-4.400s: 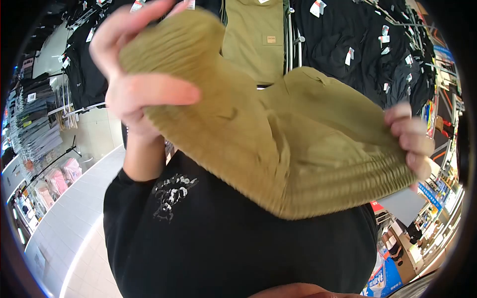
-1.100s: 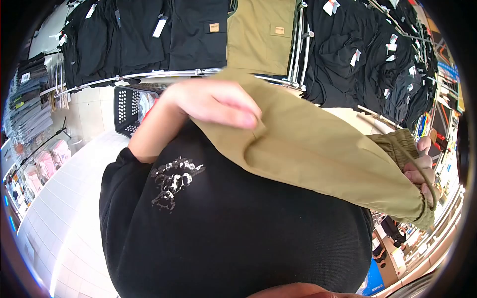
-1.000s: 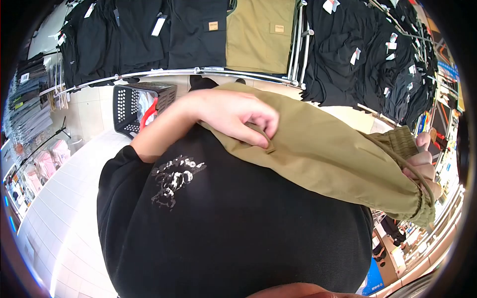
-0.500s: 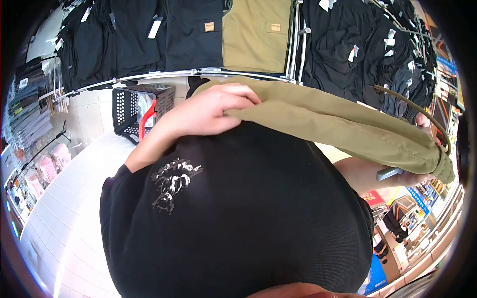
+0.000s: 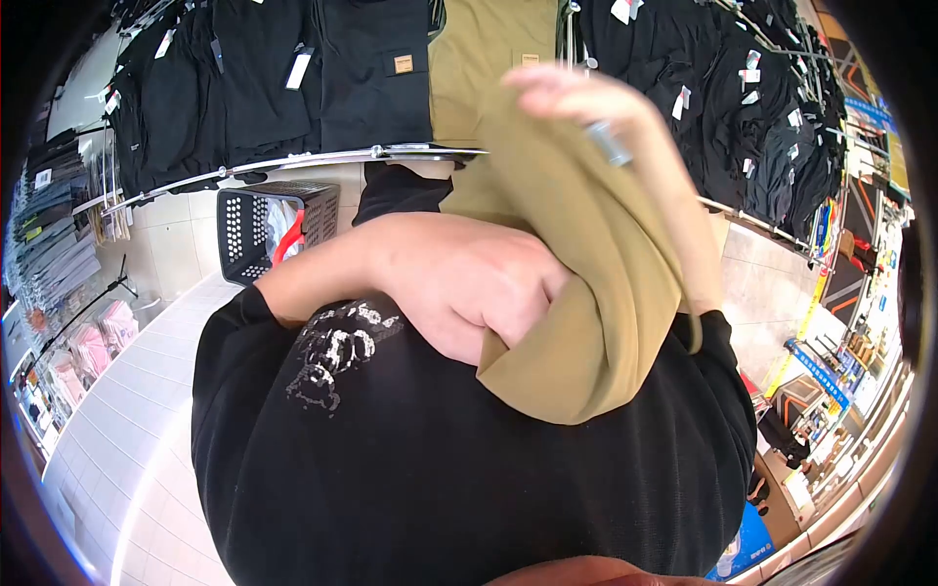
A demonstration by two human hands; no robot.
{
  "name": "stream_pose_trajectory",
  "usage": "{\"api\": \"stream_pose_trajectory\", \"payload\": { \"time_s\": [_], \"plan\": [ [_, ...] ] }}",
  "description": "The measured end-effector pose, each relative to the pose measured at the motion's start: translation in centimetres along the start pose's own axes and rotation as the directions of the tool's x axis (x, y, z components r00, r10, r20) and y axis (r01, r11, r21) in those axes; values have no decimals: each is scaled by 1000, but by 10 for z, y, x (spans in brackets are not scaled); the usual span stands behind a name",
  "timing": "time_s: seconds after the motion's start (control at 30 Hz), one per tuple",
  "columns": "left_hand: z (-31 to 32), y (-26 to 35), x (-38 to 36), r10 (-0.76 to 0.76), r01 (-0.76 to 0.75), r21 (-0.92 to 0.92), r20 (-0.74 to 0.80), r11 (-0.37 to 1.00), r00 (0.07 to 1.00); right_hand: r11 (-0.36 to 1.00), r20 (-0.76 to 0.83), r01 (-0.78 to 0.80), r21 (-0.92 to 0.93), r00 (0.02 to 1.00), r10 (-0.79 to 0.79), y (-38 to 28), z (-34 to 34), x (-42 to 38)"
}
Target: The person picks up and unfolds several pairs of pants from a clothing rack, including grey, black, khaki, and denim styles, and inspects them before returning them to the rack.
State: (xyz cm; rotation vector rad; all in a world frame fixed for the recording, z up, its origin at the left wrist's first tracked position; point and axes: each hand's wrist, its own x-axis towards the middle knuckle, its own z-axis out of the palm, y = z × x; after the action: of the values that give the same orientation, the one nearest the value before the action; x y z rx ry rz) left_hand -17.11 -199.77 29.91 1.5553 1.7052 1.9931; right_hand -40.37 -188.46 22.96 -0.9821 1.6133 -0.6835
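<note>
Black perforated plastic shopping basket with a red handle stands on the pale tiled floor by the rack, something pale inside it, too small to tell what. Left hand is curled tight, fingers closed into a bunch of the olive-khaki cotton garment, pressed against the chest of the person's black sweatshirt with a white print. Right hand is raised higher, the garment draped over it and down the forearm; its fingers look loosely bent on the cloth, whether they pinch it cannot be told. A small grey object sits by that hand's fingers, blurred. The garment hangs folded between both hands, just in front of the torso. Behind, a chrome rail carries hanging black garments with paper tags and one khaki garment. More black clothing at right, shop shelves at far left and lower right.
</note>
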Motion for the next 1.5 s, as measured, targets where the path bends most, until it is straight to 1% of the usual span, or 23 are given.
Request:
{"api": "stream_pose_trajectory", "payload": {
  "time_s": [0.03, 0.13, 0.27, 0.3, 0.4, 0.47, 0.57, 0.67, 0.73, 0.83, 0.9, 0.97, 1.0, 1.03, 1.13, 1.17, 1.2, 1.27, 1.3, 1.4, 1.43, 1.47, 1.5],
  "plan": [
    [0, 2, -8, 0, 1, 47, -26, 999, 1000, 986, 276, 56, 156, 956, -98, 9, 30, 23],
    [0, 14, -27, -35, 67, 228, -144, 971, 989, 947, 641, -130, 292, 762, -93, 38, 104, 48],
    [3, 39, -52, -88, 280, 516, -364, 809, 927, 936, 398, 59, 346, 895, -204, 39, 107, 36],
    [4, 54, -51, -130, 421, 602, -466, 678, 875, 933, 363, 85, 348, 906, -218, 36, 104, 33],
    [8, 60, -65, 14, 501, 647, -620, 575, 785, 921, 305, 166, 352, 910, -281, 23, 97, 25],
    [4, 40, -58, 66, 322, 456, -653, 829, 754, 901, 301, 231, 368, 887, -351, 12, 95, 16],
    [-3, 18, -51, 16, 122, 192, -593, 974, 805, 863, 311, 333, 379, 833, -458, -9, 96, 8],
    [-11, 14, -60, 17, 114, 220, -517, 969, 856, 889, 284, 361, 282, 854, -437, -7, 90, 12],
    [-11, 26, -57, -1, 194, 257, -601, 947, 799, 983, 206, 177, 52, 961, -184, 10, 77, 26],
    [-11, 36, -51, -24, 365, 291, -753, 885, 658, 946, -117, 209, 248, 976, -185, -6, 38, -18],
    [-10, 37, -41, -40, 463, 262, -836, 847, 548, 819, -65, 343, 460, 933, -353, -15, 21, -55],
    [-13, 28, -43, 2, 473, 307, -840, 826, 542, 801, -54, 430, 417, 891, -451, -15, 22, -79],
    [-15, 24, -44, 25, 479, 330, -842, 814, 538, 849, -61, 453, 273, 889, -455, -16, 26, -84],
    [-17, 23, -43, 32, 477, 335, -843, 813, 537, 930, -100, 361, 63, 930, -354, -32, 33, -85],
    [-22, 19, -39, 36, 483, 304, -872, 821, 487, 984, -263, 148, 94, 957, -119, -6, 32, -67],
    [-25, 16, -39, 31, 491, 268, -898, 829, 438, 957, -402, 253, 144, 898, -178, -5, 35, -60],
    [-30, 14, -39, 27, 498, 234, -921, 835, 388, 967, -432, 251, 46, 878, -208, -5, 26, -56],
    [-38, 12, -49, -12, 500, 171, -940, 849, 342, 842, -612, 321, -434, 580, -537, -15, 23, -45],
    [-39, 15, -52, -60, 464, 104, -944, 879, 325, 847, -576, 308, -433, 628, -523, -21, 17, -48],
    [-37, 11, -43, -30, 357, 67, -965, 932, 261, 928, -775, 372, -15, 582, -246, -23, 28, -31],
    [-35, 10, -38, -12, 323, 68, -971, 944, 240, 974, -822, 224, -37, 548, -157, -5, 28, -24],
    [-34, 9, -36, 7, 288, 71, -976, 955, 216, 983, -799, 171, 71, 599, -47, 11, 28, -19],
    [-36, 6, -42, 7, 279, 76, -971, 957, 239, 897, -691, 283, 338, 722, 33, 9, 32, -22]
  ]
}}
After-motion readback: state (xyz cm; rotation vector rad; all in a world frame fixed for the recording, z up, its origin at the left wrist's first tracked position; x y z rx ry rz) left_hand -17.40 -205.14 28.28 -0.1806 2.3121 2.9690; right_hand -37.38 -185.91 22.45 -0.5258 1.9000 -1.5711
